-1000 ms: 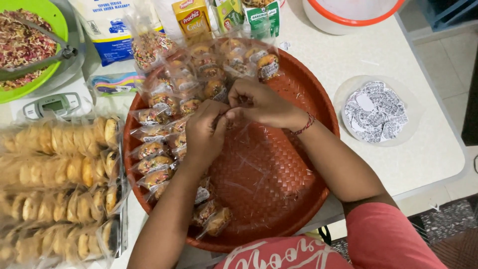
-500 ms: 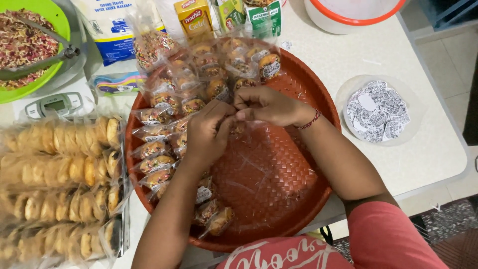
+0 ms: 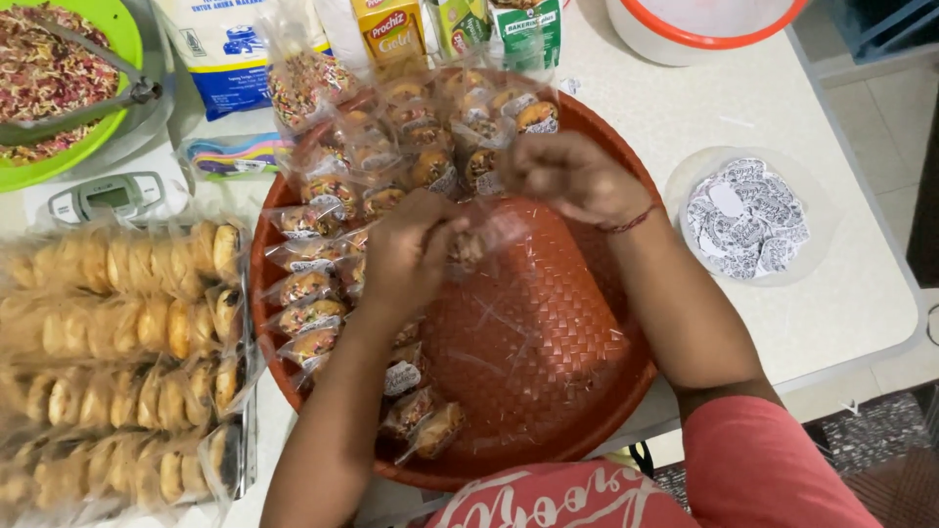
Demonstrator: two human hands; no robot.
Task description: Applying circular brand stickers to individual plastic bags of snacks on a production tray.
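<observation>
My left hand [image 3: 411, 252] and my right hand [image 3: 572, 176] are together over a round red woven tray [image 3: 548, 342]. Between them they pinch a small clear plastic bag [image 3: 479, 240] with one baked pastry inside. My left hand grips the pastry end and my right hand holds the bag's open end, a little higher. Several more bagged pastries [image 3: 323, 293] lie along the tray's left side and far rim, right beside my left hand. A red thread sits on my right wrist.
Rows of unwrapped pastries [image 3: 117, 342] fill a tray at the left. A clear lid with round stickers [image 3: 748, 215] lies at the right. At the back are a green bowl of sprinkles [image 3: 49, 78], a kitchen scale [image 3: 108, 196], ingredient packets [image 3: 391, 34] and a white tub [image 3: 704, 20].
Both hands have shifted slightly toward the tray's far side while still working on the small bag; my right hand has drawn the bag's end a little up and away from my left.
</observation>
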